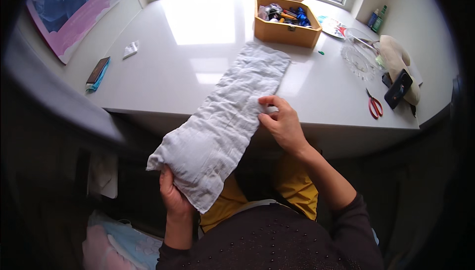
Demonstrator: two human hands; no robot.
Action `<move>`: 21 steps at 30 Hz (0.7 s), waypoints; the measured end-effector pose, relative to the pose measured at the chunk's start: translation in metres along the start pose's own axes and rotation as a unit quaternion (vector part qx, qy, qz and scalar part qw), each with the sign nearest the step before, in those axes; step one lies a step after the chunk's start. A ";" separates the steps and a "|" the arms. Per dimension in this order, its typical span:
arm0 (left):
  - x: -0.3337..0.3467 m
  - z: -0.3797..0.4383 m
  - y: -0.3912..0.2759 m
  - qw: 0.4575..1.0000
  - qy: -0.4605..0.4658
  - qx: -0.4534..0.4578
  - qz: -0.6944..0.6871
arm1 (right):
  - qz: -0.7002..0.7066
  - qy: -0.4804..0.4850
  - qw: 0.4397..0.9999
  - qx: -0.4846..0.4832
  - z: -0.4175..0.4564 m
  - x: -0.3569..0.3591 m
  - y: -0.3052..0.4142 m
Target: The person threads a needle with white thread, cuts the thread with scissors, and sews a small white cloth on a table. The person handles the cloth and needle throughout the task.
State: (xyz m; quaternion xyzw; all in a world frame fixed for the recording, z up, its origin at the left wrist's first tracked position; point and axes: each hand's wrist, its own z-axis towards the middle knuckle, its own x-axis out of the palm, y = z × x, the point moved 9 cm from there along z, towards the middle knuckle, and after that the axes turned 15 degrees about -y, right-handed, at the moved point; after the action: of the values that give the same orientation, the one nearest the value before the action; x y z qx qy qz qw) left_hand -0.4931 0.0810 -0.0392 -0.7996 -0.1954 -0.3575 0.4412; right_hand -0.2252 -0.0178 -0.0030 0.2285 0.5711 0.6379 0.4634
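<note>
A long white crinkled cloth (pixel 230 110), folded into a strip, runs diagonally from near a wooden box on the white counter down over the counter's front edge. My left hand (pixel 173 192) supports its lower end from beneath, the thumb at the cloth's edge and the fingers hidden under it. At the cloth's right edge, my right hand (pixel 280 121) pinches the fabric between thumb and fingers near the counter's front edge.
The open wooden box (pixel 287 32) holds mixed small items. Red-handled pliers (pixel 375 107) lie right, beside a black phone (pixel 398 89), a beige cushion-like object (pixel 395 56) and a clear glass dish (pixel 357 62). A brown booklet (pixel 98 71) rests on the counter's left side (pixel 148 84).
</note>
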 end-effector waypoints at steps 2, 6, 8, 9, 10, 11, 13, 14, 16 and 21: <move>-0.005 -0.007 -0.007 1.000 0.005 0.018 0.004 | -0.013 0.019 0.999 -0.032 0.008 0.019 0.001; -0.041 0.006 -0.008 0.994 -0.056 0.059 0.069 | -0.031 0.014 0.997 -0.065 0.051 0.055 0.002; -0.017 0.016 0.014 0.997 -0.012 0.016 0.069 | 0.020 0.037 0.999 -0.023 0.093 0.063 -0.014; -0.006 0.022 0.029 0.998 -0.021 -0.020 0.064 | 0.034 0.026 0.998 -0.036 0.113 0.056 -0.018; 0.004 0.031 0.041 0.998 0.001 -0.044 0.046 | 0.072 0.013 0.996 -0.043 0.126 0.052 -0.017; 0.012 0.037 0.051 0.997 0.022 -0.062 0.035 | 0.069 -0.029 0.995 -0.066 0.127 0.046 -0.007; 0.021 0.040 0.071 0.995 0.043 -0.086 0.035 | 0.017 -0.051 0.990 -0.129 0.110 0.036 0.013; 0.022 0.039 0.073 0.996 0.037 -0.078 0.037 | 0.025 -0.041 0.989 -0.143 0.093 0.035 0.018; 0.025 0.034 0.080 0.996 0.030 -0.073 0.042 | 0.044 -0.038 0.986 -0.154 0.049 0.021 0.023; -0.004 0.038 0.083 0.998 0.003 -0.033 0.050 | 0.017 -0.017 0.998 -0.056 -0.041 0.000 0.000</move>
State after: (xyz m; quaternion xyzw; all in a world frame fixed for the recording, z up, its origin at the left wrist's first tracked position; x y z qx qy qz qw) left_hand -0.4288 0.0692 -0.1026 -0.8215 -0.1423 -0.3436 0.4323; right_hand -0.2590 -0.0396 -0.0132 0.2224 0.5223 0.6728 0.4745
